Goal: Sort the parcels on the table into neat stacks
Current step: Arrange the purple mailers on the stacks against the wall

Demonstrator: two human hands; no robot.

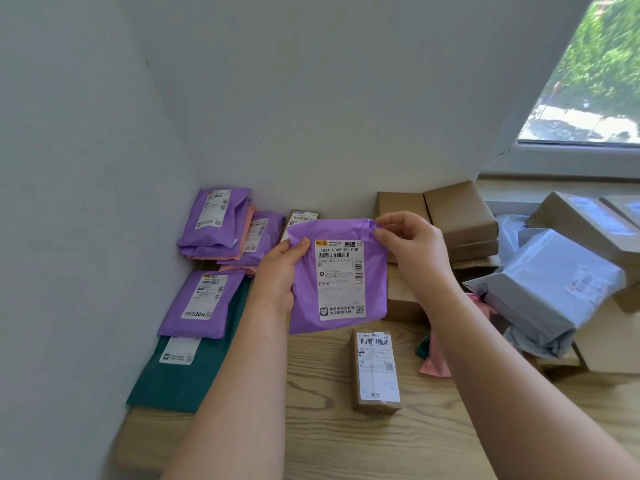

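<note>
Grip, both sides: left grip (277,271) clamped on the left edge of a purple parcel (341,278), thumb on its face; right grip (412,244) pinching its top right corner. Location: held up, label facing the camera, above the worktop (346,438). Step: sorting this item. Next, likely: lay it flat and square on the purple stack (214,223) at far left.

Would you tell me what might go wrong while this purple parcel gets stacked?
1. The back purple stack sits uneven, a pink bag poking out; the held purple parcel may slide off it.
2. The grey parcel lies tilted on the boxes at right and could tumble if bumped.
</note>
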